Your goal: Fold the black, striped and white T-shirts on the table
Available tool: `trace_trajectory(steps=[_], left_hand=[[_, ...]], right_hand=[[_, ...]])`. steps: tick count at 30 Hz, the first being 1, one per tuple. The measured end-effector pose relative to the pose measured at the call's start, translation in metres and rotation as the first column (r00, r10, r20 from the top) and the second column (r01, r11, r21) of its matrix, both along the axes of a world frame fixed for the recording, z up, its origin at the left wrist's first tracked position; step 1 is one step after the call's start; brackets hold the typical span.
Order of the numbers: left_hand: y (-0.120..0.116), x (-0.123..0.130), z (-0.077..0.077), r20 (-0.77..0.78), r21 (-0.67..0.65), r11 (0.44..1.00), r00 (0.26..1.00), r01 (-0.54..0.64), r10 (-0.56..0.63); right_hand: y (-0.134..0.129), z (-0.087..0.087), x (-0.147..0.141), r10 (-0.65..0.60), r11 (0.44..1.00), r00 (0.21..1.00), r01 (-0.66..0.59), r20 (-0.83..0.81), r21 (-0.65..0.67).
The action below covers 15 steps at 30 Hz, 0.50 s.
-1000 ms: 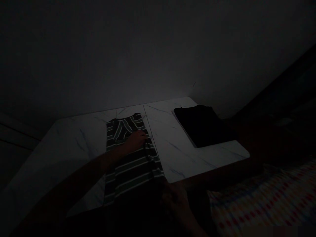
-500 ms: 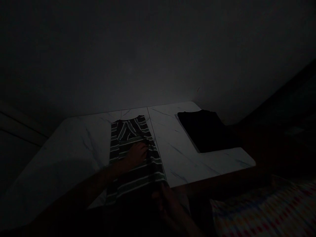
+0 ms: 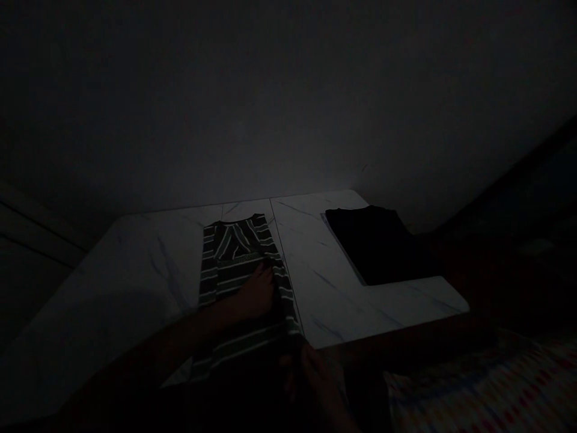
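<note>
Striped shirt [image 3: 238, 246] lying on the table [image 3: 324, 300], just left of the table's seam [image 3: 280, 240]. Left hand [image 3: 256, 294] rests flat on the shirt's middle, unclenched, not gripping. Right hand [image 3: 315, 385] lies at the shirt's lower right edge, by the table's near edge (too dark to tell whether it grasps the cloth). Black garment [image 3: 378, 243] lies on the table's right part, well apart from the shirt; patterned bedding [image 3: 469, 385] lies beside the table's near right edge.
</note>
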<state>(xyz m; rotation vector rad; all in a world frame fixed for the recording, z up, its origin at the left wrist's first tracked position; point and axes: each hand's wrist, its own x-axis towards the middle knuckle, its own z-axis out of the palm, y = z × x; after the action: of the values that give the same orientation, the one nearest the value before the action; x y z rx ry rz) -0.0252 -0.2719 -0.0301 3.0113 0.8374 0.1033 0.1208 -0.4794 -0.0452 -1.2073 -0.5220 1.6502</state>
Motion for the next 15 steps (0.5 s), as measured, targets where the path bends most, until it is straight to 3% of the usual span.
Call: trace_trajectory(steps=[9, 15], left_hand=[[-0.063, 0.013, -0.004, 0.035, -0.110, 0.994, 0.999, -0.008, 0.012], [-0.092, 0.015, -0.004, 0.035, -0.158, 0.987, 0.999, 0.004, 0.001]], right_hand=[[0.003, -0.003, 0.000, -0.043, 0.999, 0.999, 0.043, -0.003, -0.007], [-0.002, -0.001, 0.008, -0.016, 1.000, 1.000, 0.016, 0.019, -0.014]])
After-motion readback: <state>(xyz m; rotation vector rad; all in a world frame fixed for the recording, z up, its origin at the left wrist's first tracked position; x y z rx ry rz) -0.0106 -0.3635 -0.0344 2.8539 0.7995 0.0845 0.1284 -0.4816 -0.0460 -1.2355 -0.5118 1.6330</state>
